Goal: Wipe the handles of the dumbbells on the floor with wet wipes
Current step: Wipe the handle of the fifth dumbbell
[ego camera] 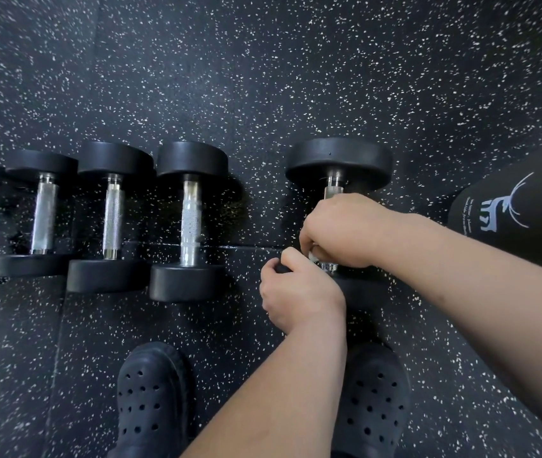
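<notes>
Reaching in from the right edge, the right hand (339,231) bends down over the chrome handle (334,190) of the rightmost dumbbell (339,161), fingers curled tight round it, with a scrap of white wet wipe (313,256) showing beneath the knuckles. The left hand (299,294) comes up from below, fingers curled over the edge of that dumbbell's near head (367,287). It lies on the speckled rubber floor (263,77), apart from four other dumbbells (187,219) in a row to its left. Black perforated clogs (150,398) stand just below, and a black container (510,206) with a white stag print sits at the right
</notes>
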`<state>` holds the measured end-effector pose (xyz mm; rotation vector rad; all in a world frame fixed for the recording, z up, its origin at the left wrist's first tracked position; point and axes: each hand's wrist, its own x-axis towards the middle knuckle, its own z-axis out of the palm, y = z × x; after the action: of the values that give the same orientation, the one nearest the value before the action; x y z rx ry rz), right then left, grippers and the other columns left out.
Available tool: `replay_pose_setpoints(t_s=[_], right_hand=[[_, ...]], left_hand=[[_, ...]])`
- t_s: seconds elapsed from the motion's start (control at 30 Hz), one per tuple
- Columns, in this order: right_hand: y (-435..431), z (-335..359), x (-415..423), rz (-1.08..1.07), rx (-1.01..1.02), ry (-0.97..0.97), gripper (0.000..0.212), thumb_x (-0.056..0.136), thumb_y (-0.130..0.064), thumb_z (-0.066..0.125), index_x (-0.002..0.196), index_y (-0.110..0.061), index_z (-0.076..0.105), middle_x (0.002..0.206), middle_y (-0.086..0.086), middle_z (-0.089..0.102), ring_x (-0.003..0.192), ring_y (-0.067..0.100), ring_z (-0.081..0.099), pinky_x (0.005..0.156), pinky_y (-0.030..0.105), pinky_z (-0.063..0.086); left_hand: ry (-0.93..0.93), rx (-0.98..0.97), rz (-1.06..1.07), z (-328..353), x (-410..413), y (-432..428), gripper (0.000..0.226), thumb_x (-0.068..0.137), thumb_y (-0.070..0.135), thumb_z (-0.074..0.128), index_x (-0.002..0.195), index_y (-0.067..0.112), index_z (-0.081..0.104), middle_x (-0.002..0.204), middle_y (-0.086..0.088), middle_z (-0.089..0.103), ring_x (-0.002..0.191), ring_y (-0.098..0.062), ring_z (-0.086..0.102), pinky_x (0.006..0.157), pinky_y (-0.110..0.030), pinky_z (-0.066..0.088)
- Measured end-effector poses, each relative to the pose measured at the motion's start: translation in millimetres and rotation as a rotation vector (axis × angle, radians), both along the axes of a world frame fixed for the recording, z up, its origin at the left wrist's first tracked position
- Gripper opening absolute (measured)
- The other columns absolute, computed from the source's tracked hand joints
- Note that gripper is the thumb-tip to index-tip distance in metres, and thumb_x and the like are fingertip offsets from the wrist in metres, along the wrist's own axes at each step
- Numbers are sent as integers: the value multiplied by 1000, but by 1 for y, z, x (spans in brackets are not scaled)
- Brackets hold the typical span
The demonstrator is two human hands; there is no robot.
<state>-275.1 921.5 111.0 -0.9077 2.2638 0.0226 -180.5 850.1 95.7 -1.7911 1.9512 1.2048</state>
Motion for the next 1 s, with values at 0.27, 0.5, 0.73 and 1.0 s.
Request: replay_pose_setpoints(t_s=[0.27, 0.5, 0.73, 1.0], right_hand=[[6, 1, -6, -51, -94, -31, 11, 86, -28, 73, 92, -37, 74, 72, -15, 65, 85, 15, 66, 70, 33, 57], [52, -17, -8, -176, -340, 240, 23, 100, -41, 62, 119, -50, 71, 124, -26, 67, 104, 13, 68, 68, 28, 41], [51, -39, 25, -266, -479, 509, 13, 99, -24, 69, 106, -19, 79, 104, 1, 60, 87, 26, 52, 61, 38, 49], [51, -46, 44, -342, -616, 380, 5, 99, -19, 71, 98, -16, 75, 95, -2, 60, 87, 22, 56, 66, 33, 51]], left_hand=[[8, 1, 1, -1, 1, -1, 46, 96, 51, 39, 122, 29, 70, 120, 0, 71, 111, -29, 62, 98, -45, 50], [15, -17, 0, -2, 1, 0, 46, 96, 50, 38, 120, 29, 71, 117, 0, 71, 109, -29, 62, 100, -47, 49], [21, -11, 3, -3, 2, 0, 43, 96, 49, 38, 116, 28, 71, 108, 3, 71, 101, -27, 62, 95, -46, 52], [19, -28, 3, -5, 2, -1, 45, 94, 51, 37, 111, 28, 72, 106, 3, 71, 101, -28, 63, 95, -47, 53]])
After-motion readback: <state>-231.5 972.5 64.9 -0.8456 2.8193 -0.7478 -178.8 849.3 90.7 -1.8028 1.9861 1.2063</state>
